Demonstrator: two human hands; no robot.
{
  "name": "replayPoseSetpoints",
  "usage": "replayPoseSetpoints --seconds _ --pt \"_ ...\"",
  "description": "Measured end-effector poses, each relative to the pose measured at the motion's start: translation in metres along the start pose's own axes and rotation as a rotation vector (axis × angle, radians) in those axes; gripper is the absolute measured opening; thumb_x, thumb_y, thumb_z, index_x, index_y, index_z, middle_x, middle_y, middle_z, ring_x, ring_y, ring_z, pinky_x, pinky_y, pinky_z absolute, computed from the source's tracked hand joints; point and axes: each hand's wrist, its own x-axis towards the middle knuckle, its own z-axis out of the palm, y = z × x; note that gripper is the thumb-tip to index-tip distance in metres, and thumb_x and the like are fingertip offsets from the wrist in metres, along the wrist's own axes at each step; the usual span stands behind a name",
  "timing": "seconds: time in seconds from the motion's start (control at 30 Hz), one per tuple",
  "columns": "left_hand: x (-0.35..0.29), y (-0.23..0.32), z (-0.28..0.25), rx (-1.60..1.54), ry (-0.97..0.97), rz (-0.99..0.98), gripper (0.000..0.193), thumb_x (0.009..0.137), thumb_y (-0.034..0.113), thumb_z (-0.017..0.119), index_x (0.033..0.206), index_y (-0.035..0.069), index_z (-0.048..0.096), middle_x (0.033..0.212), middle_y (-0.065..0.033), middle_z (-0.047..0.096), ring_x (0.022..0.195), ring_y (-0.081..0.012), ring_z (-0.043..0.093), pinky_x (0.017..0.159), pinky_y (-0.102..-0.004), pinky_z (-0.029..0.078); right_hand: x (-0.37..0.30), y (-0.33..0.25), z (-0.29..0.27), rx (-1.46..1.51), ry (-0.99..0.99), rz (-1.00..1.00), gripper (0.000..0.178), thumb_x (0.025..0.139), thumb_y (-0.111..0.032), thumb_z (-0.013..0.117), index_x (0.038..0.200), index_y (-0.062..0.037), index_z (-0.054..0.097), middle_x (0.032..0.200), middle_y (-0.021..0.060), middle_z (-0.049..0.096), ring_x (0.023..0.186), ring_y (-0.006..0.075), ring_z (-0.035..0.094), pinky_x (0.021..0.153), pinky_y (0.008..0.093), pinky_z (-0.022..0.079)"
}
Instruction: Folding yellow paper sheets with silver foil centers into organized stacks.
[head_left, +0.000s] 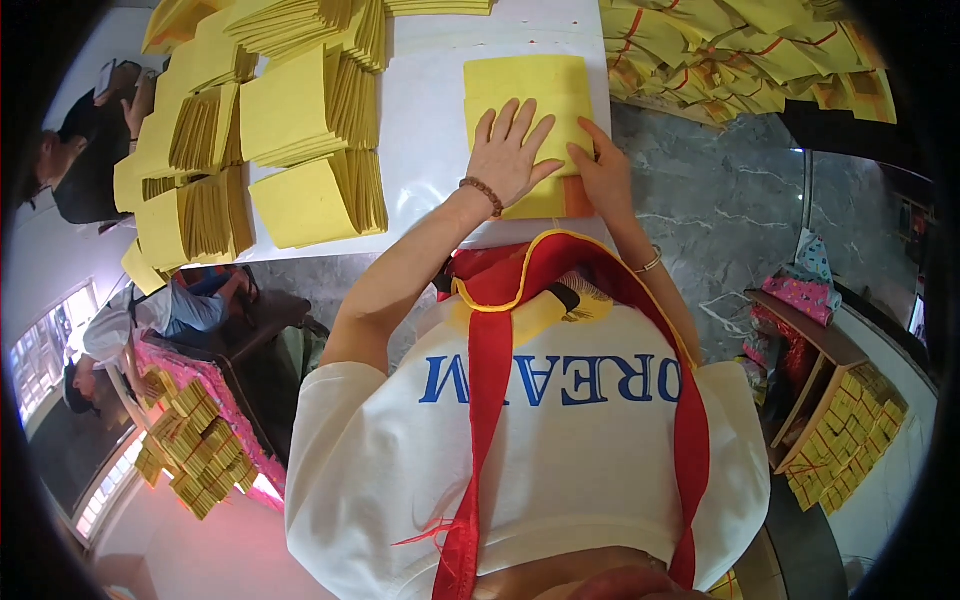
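A folded yellow paper [527, 78] lies near the table's right edge, its upper layer overlapping another yellow piece. Below it, an orange patch [577, 196] shows on the lower yellow part. My left hand [508, 152], with a beaded bracelet at the wrist, rests flat on the paper with fingers spread. At the paper's right edge is my right hand [603, 172], its thumb and index finger apart and touching the edge. Its other fingers are partly hidden. I cannot tell how many layers lie under my hands.
Fanned stacks of folded yellow paper [290, 105] cover the left of the white table [425, 120]. Tied yellow bundles [720, 50] lie at the far right. Two other people sit at the left, one by a pile of yellow bundles [200, 440]. A wooden shelf unit [815, 345] stands at the right.
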Motion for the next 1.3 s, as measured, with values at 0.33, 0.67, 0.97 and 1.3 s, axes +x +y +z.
replayPoseSetpoints --seconds 0.33,0.67,0.97,1.3 --pt "-0.002 -0.007 -0.002 -0.112 -0.053 -0.022 0.048 0.084 0.028 0.05 0.127 0.008 0.042 0.133 -0.0147 0.038 0.125 -0.0325 0.03 0.102 -0.0482 0.019 -0.004 -0.021 0.023 -0.761 -0.002 -0.604 0.051 0.081 -0.036 0.057 0.124 -0.0092 0.046 0.131 0.0072 0.043 0.122 0.0229 0.039 0.093 0.0633 0.022" --pt "-0.012 -0.008 -0.025 -0.446 0.018 -0.078 0.059 0.085 0.039 0.05 0.132 0.005 0.036 0.135 -0.0198 0.033 0.126 -0.0368 0.027 0.103 -0.0484 0.018 -0.003 -0.011 0.032 -0.894 0.079 -0.567 0.051 0.081 -0.035 0.057 0.122 -0.0067 0.048 0.131 0.0077 0.043 0.124 0.023 0.037 0.089 0.0682 0.023" --pt "-0.018 -0.014 -0.018 -0.12 -0.135 0.092 0.069 0.082 0.049 0.051 0.132 0.005 0.035 0.136 -0.0195 0.031 0.127 -0.0362 0.026 0.102 -0.0496 0.021 0.004 0.004 0.029 -0.728 -0.031 -0.468 0.049 0.088 -0.036 0.044 0.128 -0.0076 0.042 0.137 0.0095 0.037 0.13 0.0247 0.029 0.097 0.0649 0.012" --pt "0.006 0.021 -0.006 0.43 -0.093 0.06 0.051 0.071 0.02 0.06 0.116 -0.001 0.049 0.103 -0.0202 0.057 0.092 -0.0324 0.056 0.071 -0.0349 0.047 0.028 -0.021 -0.005 0.193 -0.325 0.012 0.055 0.095 -0.046 0.018 0.139 -0.0129 0.028 0.135 0.0091 0.042 0.131 0.0231 0.028 0.107 0.0479 0.003"
